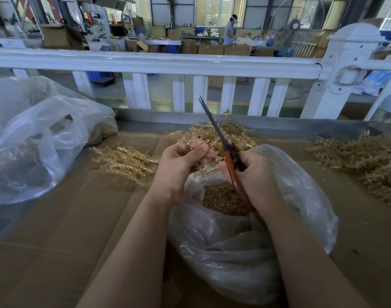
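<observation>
The gold plastic sprig [205,171] hung directly above the mouth of the open bag [301,196]. It was pinched in the curled fingers of the left hand [183,161], its thin stem running roughly crosswise toward the right hand [254,174]. That hand's thumb tip seemed to touch the stem's free end, though the contact was hard to make out. The right hand was clenched round the red handles of the scissors [215,127]. Their blades stood almost together and slanted up and away from the bag over the far heap of sprigs [188,132], so they pointed off the sprig, not across it. By my judgement the next cut would depend on bringing those blades down to the stem, with the left hand steadying it over the bag. Cut gold bits [223,196] lay inside the bag. Further heaps lay on the counter [79,218] to the bag's left [125,161] and right [368,156].
</observation>
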### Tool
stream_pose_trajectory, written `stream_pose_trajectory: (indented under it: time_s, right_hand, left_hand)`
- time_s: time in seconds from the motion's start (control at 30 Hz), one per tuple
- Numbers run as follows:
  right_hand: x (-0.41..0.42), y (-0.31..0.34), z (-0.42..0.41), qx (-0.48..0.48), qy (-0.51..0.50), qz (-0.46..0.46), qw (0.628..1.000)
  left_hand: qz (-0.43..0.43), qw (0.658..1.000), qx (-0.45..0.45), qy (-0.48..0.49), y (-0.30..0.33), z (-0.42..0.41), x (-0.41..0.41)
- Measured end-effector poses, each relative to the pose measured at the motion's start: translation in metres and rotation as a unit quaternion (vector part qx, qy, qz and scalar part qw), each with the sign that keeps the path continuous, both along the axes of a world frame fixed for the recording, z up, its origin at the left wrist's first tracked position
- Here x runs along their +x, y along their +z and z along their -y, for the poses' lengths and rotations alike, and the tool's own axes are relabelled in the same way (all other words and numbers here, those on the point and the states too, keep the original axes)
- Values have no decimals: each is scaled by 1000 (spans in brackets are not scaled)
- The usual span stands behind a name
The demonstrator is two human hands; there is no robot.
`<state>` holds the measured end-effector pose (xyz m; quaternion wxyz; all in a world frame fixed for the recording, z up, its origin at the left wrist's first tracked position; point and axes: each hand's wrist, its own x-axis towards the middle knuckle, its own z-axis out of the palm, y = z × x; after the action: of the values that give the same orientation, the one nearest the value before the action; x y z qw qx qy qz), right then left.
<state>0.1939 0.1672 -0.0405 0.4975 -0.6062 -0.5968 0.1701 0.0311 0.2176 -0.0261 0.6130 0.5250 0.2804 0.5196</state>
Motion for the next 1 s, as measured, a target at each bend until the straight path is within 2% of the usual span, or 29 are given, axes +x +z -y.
stream_pose_trajectory:
  time_s: [0.1,0.23,0.3,0.6,1.0]
  right_hand:
    - [0,1,4,-7,-25,10,1000]
    - [2,0,7,7,-85,151,985]
    - [1,-1,8,19,-92,191,977]
    - [3,-2,6,30,-103,242,964]
    - [4,-2,5,25,-124,264,956]
  left_hand:
    - [10,1000,13,17,1,0,-1]
    - [18,998,33,50,2,-1,-3]
    - [17,997,43,61,2,-1,-3]
    - [17,997,46,53,-1,-5,-5]
    - [28,999,25,31,3,-1,-6]
